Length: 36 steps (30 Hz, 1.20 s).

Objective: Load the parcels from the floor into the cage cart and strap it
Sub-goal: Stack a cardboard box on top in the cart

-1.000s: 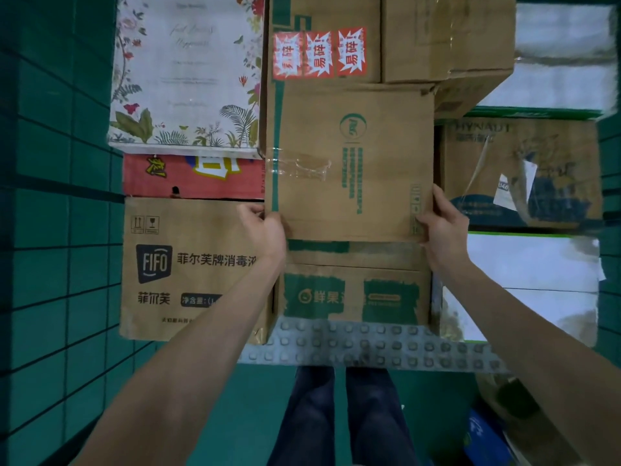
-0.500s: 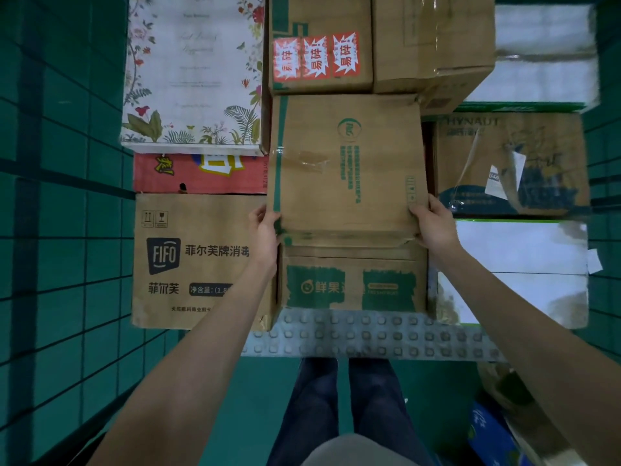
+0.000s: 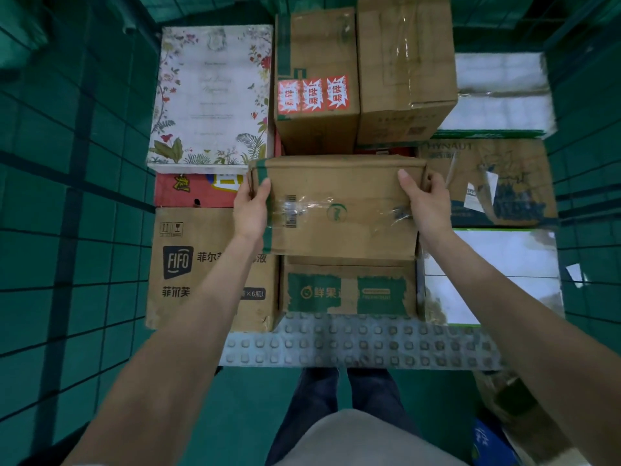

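Right now, held parcel: a brown carton (image 3: pixel 339 210) with green tape down its left edge and clear tape over a barcode label, held level above the green-printed fruit box (image 3: pixel 347 290) in the middle column of the cage cart.
Left hand: left hand (image 3: pixel 250 211) clamped on the carton's left end, thumb laid over the green tape on the near face, fingers wrapped round the far side out of sight.
Right hand: right hand (image 3: pixel 425 203) clamped on the right end, thumb on the near face, fingers curled round the corner.
Handling, as I judge it: stiff enough to take a squeeze at the ends; the card looks worn and creased, so the corners may give. It looks manageable in weight, since two flat grips carry it without support from below. The clear tape is slick, so bare card is the better purchase.
Where to hold: both short ends, low toward the bottom edge, as it goes down.
Neighbours: FIFO carton (image 3: pixel 208 267) to the left, a white foil-wrapped parcel (image 3: pixel 490 274) to the right, a floral-printed box (image 3: pixel 211 95) and a carton with red fragile stickers (image 3: pixel 314 82) behind.
Cart: green mesh wall (image 3: pixel 67 213) on both sides, studded grey base lip (image 3: pixel 353 341) at the front.
Risk: pinching fingers between neighbouring boxes when it seats.
Strap: none in view; not yet fitted.
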Available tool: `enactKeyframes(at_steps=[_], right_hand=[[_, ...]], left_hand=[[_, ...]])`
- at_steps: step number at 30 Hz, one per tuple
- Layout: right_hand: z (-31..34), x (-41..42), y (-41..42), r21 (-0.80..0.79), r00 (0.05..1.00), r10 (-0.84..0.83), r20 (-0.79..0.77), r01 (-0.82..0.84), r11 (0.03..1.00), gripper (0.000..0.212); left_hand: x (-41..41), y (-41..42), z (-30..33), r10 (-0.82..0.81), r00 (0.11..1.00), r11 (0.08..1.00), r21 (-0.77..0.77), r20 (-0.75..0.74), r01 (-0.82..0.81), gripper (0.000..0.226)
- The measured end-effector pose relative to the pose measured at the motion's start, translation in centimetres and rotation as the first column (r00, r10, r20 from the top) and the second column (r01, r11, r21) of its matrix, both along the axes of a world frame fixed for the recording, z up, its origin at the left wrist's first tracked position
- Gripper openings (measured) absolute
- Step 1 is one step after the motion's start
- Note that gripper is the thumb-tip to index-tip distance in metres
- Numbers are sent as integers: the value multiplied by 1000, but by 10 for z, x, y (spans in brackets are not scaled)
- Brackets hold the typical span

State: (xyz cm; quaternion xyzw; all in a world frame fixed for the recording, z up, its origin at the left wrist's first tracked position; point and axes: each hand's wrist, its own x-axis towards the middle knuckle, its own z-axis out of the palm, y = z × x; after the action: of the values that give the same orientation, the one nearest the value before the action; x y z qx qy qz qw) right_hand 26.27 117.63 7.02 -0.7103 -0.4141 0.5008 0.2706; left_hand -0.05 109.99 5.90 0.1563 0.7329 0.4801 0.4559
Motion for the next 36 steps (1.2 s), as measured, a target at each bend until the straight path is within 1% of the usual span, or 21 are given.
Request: enactKeyframes(at_steps=[2, 5, 8, 11, 13, 15, 18, 19, 21, 23, 24, 25, 27, 28, 30, 32, 34, 36], right_hand=[[13, -1, 2, 32, 1000, -6, -10, 7, 999, 92], [30, -5, 9, 78, 1000, -26, -1, 26, 997, 99], [46, -6, 13, 131, 999, -20, 43, 14, 991, 93], [58, 13, 17, 158, 995, -51, 83, 37, 987, 83], [59, 39, 22, 152, 990, -70, 124, 51, 987, 73], [60, 66, 29, 144, 982, -88, 168, 64, 987, 66], [68, 118, 39, 158, 972, -140, 189, 111, 981, 79], [70, 135, 43, 161, 967, -147, 209, 115, 980, 78], [74, 173, 55, 150, 962, -130, 238, 96, 984, 70], [76, 203, 68, 122, 961, -102, 259, 72, 990, 76], [76, 220, 77, 112, 959, -82, 271, 53, 992, 81], [76, 242, 88, 94, 961, -56, 272, 31, 995, 81], [74, 276, 105, 41, 956, -7, 294, -5, 999, 71], [72, 292, 112, 3, 954, 6, 300, -8, 1000, 71], [74, 321, 125, -48, 960, 9, 279, 4, 999, 79], [74, 344, 138, -50, 962, -17, 273, 32, 998, 82], [72, 356, 149, -53, 958, -54, 283, 71, 996, 75], [70, 364, 161, -42, 956, -107, 274, 124, 991, 62]], left_hand=[[-5, 3, 16, -41, 998, 999, 3, -38, 41, 45], [-9, 6, 39, -23, 997, 999, 21, -71, 25, 43], [-5, 11, 54, -34, 993, 997, 68, -111, 41, 35], [10, 19, 63, -124, 983, 989, 65, -137, 134, 34], [31, 28, 65, -185, 970, 981, 30, -157, 192, 38], [54, 38, 66, -200, 968, 979, 9, -155, 203, 40], [107, 57, 68, -280, 946, 960, -15, -164, 281, 39], [124, 63, 68, -308, 936, 951, -25, -173, 308, 40], [160, 78, 66, -367, 909, 930, -43, -195, 366, 47], [188, 93, 66, -422, 881, 907, -80, -216, 415, 57], [204, 101, 64, -444, 867, 896, -101, -226, 432, 59], [225, 111, 62, -459, 858, 889, -118, -230, 443, 59], [252, 125, 56, -473, 856, 881, -126, -210, 456, 55], [262, 132, 54, -481, 856, 877, -122, -189, 465, 51], [285, 146, 50, -488, 860, 872, -117, -149, 475, 40], [307, 162, 53, -476, 870, 879, -95, -130, 467, 35], [323, 175, 58, -451, 885, 893, -59, -119, 447, 36], [334, 189, 62, -418, 904, 909, -33, -96, 416, 37]])
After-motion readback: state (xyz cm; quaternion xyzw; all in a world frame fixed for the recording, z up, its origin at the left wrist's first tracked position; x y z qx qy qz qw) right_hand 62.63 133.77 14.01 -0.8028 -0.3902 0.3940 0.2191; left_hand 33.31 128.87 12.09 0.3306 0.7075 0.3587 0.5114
